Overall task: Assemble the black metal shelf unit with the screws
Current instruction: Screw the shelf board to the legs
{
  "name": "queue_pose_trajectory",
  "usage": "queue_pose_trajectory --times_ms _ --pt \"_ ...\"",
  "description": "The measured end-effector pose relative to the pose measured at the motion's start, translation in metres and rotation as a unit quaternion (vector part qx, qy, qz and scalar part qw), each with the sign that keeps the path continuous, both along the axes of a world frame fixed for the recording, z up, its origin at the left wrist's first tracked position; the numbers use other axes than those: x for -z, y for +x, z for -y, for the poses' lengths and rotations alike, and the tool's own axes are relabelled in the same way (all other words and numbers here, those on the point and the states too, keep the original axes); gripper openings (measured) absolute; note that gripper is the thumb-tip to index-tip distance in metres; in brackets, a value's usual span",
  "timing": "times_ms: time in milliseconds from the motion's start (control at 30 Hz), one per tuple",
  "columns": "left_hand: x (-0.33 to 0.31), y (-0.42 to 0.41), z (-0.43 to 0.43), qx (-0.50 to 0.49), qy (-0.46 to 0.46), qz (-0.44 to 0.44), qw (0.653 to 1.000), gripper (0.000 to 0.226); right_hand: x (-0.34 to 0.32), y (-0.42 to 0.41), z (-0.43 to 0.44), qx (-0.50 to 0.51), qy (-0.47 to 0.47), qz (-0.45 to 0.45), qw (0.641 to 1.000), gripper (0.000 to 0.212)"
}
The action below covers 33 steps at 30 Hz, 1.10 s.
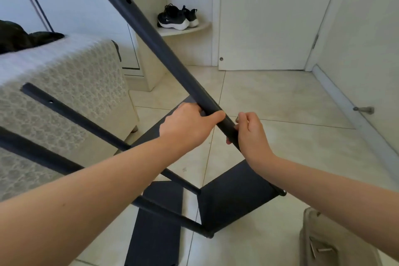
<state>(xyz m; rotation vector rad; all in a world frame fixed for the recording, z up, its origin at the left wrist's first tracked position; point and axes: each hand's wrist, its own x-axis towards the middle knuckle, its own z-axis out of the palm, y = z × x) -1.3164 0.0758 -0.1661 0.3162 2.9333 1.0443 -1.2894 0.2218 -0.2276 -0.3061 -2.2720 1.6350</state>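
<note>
head view: a person's left hand (187, 125) and right hand (251, 138) both clench the long black metal tube post (151, 34), which slants from 11 o'clock down to centre. the flat black metal shelf panel (235, 198), its other posts (82, 117) fitted, sits at 6 o'clock on the pale tiled floor (280, 103) — probably rigid, smooth and unwieldy, best gripped low near the joint.

Both bare: left hand (187, 125), right hand (251, 136). Forearms (97, 179) bare as well, right to frame edge.
</note>
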Motion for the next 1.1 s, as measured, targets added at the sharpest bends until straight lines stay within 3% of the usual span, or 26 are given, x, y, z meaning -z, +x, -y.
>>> queue_pose_trajectory --times_ms 200,433,600,1100 --pt "0.003 -0.006 0.027 -0.035 0.059 0.010 0.998 0.037 -0.007 -0.015 0.021 -0.010 0.020 0.006 1.000 0.024" --pt "0.022 0.007 0.042 -0.007 0.204 0.046 0.978 0.031 -0.008 -0.011 0.024 -0.008 0.052 -0.017 0.998 0.017" --pt "0.053 0.023 0.053 0.007 0.273 0.064 0.960 0.066 0.006 0.002 0.028 -0.002 0.080 -0.014 0.997 0.015" --pt "0.135 0.052 0.099 0.006 0.357 0.117 0.927 0.082 0.046 0.023 0.061 -0.073 0.190 0.060 0.977 0.014"
